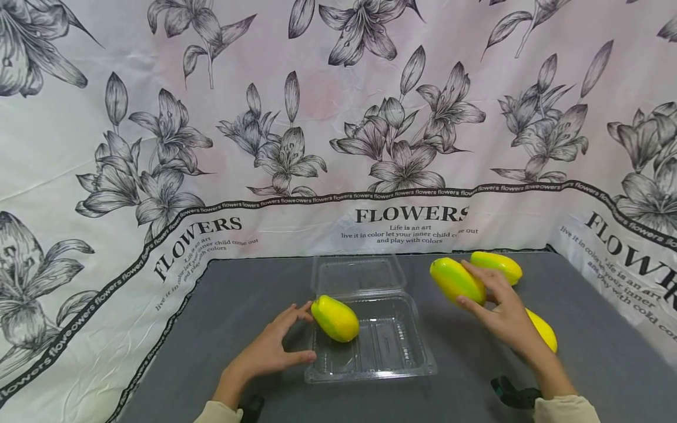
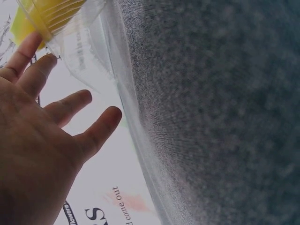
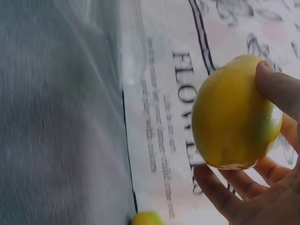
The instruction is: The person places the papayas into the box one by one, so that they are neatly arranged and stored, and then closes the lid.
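Cream-coloured sleeves (image 1: 565,409) enter at the near edge of the scene, one at left and one at right, with dark wrist straps (image 1: 514,395) just beside them. From the left sleeve extends the left hand (image 1: 266,348), its fingers parted and loosely extended, grasping nothing; its fingertips lie at the left side of a clear plastic hinged container (image 1: 371,373). Whether they touch it cannot be told with certainty. Within the left part of the container's base lies a glossy, oblong yellow-green fruit (image 1: 337,320), slanting from far left to near right; the left wrist view shows it through ribbed clear plastic. The container's transparent lid (image 1: 359,275) is folded open on the far side.

At right, the right hand (image 1: 502,308) grips a second yellow-green fruit (image 1: 456,280) between thumb and curved fingers, holding it to the right of the container and well apart from it. Just beyond this hand, on the far right, lies a third yellow-green fruit (image 1: 498,268); a fourth, largely yellow fruit (image 1: 545,332) lies nearer, partly hidden behind the right hand and wrist.

Container and loose fruits rest on a dark grey tabletop (image 1: 449,364). White fabric (image 1: 296,232), printed with black line-drawn lilies and the word FLOWERS, rises behind and at both sides.
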{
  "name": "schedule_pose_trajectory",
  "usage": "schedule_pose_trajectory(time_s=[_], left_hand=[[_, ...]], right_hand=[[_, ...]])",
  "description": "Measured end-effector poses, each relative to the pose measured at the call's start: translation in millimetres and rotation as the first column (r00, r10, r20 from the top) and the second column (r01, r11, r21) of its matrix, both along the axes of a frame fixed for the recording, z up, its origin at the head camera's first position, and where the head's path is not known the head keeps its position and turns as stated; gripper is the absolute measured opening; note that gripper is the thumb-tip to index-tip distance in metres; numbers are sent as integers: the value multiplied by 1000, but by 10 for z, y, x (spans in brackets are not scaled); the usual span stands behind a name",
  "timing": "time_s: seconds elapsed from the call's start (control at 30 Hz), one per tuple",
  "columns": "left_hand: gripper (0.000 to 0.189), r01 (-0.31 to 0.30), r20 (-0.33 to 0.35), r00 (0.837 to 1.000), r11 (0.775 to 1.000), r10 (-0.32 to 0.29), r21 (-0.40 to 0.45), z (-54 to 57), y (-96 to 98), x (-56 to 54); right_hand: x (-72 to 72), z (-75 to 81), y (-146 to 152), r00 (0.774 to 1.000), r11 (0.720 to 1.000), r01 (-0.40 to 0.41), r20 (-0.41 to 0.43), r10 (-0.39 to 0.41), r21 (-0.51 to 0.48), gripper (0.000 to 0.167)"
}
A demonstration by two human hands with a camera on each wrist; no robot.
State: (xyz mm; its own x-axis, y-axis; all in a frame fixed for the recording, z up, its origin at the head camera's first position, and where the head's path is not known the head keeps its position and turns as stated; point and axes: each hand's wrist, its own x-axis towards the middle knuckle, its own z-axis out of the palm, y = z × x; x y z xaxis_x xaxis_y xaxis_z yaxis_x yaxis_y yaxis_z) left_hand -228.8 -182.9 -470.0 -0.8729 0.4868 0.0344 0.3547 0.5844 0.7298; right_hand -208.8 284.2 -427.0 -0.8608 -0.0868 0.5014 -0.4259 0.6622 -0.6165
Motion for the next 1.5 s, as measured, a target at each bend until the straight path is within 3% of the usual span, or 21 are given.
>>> schedule_pose_trajectory(time_s=[0.4,0.87,1.13,1.37,1.5], left_hand=[[57,-7,-4,1000,1000,7,4,-8,5,11],[59,-7,-2,1000,1000,7,6,15,9,12],[58,-1,-1,1000,1000,1,18,49,22,22],[57,-1,7,1000,1000,1,18,51,27,28],[58,3,8,1000,1000,-3,15,40,24,24]], right_hand=[[1,-46,-473,993,993,-119,13,118,25,71],[15,-115,-957,959,960,-280,-37,279,-23,68],[49,-165,-1290,921,921,-389,-9,389,-34,66],[109,-195,-1498,883,889,-452,102,457,-73,66],[117,-236,-1561,857,865,-493,120,502,-94,63]])
